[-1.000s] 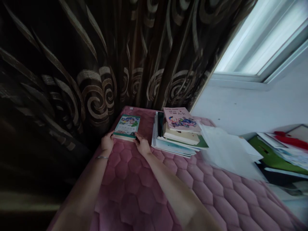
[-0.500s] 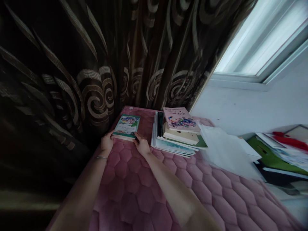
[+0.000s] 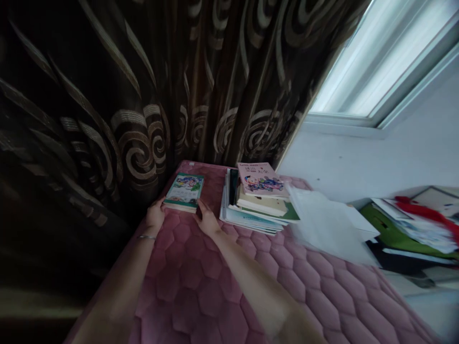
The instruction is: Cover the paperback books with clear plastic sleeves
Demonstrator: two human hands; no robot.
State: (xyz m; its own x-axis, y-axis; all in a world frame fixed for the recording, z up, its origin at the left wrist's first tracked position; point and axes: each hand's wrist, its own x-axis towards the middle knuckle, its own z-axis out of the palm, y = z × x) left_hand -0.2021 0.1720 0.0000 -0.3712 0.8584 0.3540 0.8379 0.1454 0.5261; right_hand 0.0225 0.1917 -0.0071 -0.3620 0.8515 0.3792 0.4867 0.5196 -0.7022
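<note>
A book [image 3: 185, 189] with a green-edged, illustrated cover lies flat near the far left corner of the pink quilted surface [image 3: 193, 272]. It looks thick; whether another lies under it I cannot tell. My left hand [image 3: 155, 215] has its fingers against the book's left edge, and a bracelet circles that wrist. At the near right corner my right hand [image 3: 208, 219] holds the book's side with thumb and fingers. To the right stands a pile of books [image 3: 251, 220], topped by a pink book [image 3: 262, 179] with cartoon figures, lying slightly askew.
A dark patterned curtain [image 3: 143, 143] hangs along the left and back edges. White sheets [image 3: 322, 220] lie right of the pile. Beyond them are a green folder [image 3: 385, 224], papers and a red cloth [image 3: 412, 208]. A window [image 3: 362, 71] is at the upper right.
The view has shifted slightly, so things sit a little further left. My hands stay at the book's sides; the right fingers have slipped slightly back from its cover.
</note>
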